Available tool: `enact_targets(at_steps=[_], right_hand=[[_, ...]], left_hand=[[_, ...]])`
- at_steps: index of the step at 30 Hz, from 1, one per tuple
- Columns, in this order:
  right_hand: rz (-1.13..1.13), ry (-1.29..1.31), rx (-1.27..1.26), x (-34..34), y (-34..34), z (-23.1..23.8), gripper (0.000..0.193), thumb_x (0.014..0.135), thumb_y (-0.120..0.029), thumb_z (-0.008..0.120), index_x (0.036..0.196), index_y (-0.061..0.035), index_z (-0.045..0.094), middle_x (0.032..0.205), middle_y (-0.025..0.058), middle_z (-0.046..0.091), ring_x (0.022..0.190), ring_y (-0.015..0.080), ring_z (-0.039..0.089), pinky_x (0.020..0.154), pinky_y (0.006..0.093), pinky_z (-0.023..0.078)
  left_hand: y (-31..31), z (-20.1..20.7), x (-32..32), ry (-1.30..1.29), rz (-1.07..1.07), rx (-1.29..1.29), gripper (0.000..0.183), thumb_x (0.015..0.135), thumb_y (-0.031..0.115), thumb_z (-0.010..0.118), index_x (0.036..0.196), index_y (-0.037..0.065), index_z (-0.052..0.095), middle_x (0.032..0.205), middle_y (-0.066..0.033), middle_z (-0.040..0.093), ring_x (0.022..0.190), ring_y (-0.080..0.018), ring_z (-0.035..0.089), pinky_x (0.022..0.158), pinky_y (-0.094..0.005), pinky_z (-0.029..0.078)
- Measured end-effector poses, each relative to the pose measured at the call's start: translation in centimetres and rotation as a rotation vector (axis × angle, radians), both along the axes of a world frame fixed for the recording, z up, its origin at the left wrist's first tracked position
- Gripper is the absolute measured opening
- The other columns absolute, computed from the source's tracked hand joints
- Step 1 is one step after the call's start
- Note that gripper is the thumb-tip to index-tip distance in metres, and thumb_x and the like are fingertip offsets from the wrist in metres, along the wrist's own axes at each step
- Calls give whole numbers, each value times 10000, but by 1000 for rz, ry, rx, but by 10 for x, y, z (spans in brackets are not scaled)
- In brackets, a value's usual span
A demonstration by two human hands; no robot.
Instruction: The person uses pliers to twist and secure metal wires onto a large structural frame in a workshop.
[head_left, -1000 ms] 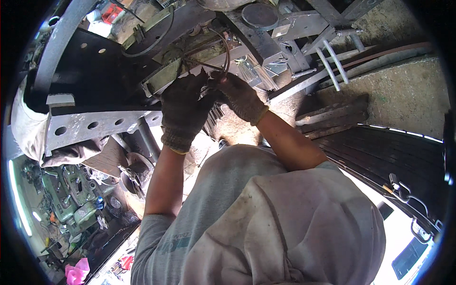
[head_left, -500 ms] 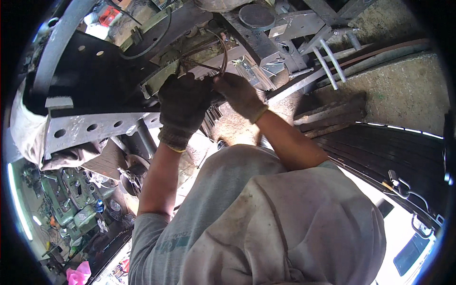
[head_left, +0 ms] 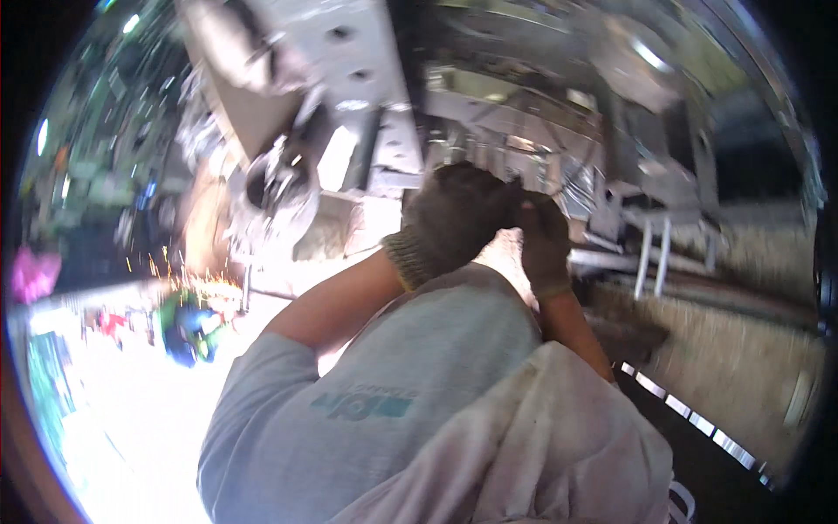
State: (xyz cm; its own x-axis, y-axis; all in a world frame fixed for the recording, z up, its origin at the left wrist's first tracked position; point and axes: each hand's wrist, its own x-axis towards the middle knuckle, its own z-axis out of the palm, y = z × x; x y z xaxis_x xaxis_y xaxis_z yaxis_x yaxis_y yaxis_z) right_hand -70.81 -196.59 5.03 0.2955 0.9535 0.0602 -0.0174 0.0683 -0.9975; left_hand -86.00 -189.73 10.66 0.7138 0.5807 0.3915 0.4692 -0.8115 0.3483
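Note:
My left hand (head_left: 463,214), in a dark knit work glove, is closed with its fingers curled toward the right hand. Close against it is my right hand (head_left: 546,240), in a similar glove, fingers also bent closed. The hands meet in front of my belly, over the grey shirt (head_left: 419,341). A small dark piece (head_left: 515,194) shows between the fingertips; blur and the gloves hide what it is. Just beyond the hands lie blurred metal parts and thin rods (head_left: 576,188) on the bench.
A steel beam with round holes (head_left: 353,87) stands at the upper left, and below it a round pipe end (head_left: 269,185). Orange sparks (head_left: 201,284) fly at the left. Two pale bars (head_left: 653,258) stick out at the right, near a concrete floor (head_left: 733,349).
The whole view has swung, so the beam and bench shift right and sparks appear at the left. Both hands are nearer my body; the brown curved cable above them is no longer distinguishable.

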Motion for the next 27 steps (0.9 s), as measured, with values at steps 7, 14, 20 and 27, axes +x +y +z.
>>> enact_targets(at_steps=[7, 14, 20, 27], right_hand=[[432, 320, -235, -17, -1, -21, 234, 1006, -171, 523, 1101, 18, 621, 725, 49, 597, 643, 124, 571, 601, 276, 487], [669, 749, -402, -24, 21, -33, 380, 1034, -283, 447, 1024, 50, 632, 504, 21, 421, 398, 123, 398, 393, 263, 336], [908, 350, -527, -95, 26, -3, 330, 987, -244, 488, 965, 43, 649, 666, 123, 621, 535, 199, 602, 515, 313, 506], [1076, 206, -463, -183, 50, -33, 258, 967, -147, 502, 1013, 58, 652, 776, 150, 678, 697, 234, 669, 684, 355, 543]], left_hand=[[-39, -32, -72, 113, 163, -192, 243, 895, 219, 647, 1120, 126, 651, 749, -122, 671, 685, -300, 679, 585, -398, 541], [-93, -17, -163, 254, 290, -104, 149, 819, 198, 689, 940, 136, 750, 794, -84, 677, 780, -232, 666, 740, -407, 526], [-105, -13, -253, 156, 600, 48, 432, 679, 177, 794, 1101, 133, 713, 1138, -102, 666, 1191, -305, 562, 1043, -475, 411], [-112, -106, -355, -532, 1020, -331, 468, 806, 108, 731, 1246, 27, 592, 1102, -137, 664, 1012, -274, 646, 845, -366, 532]])
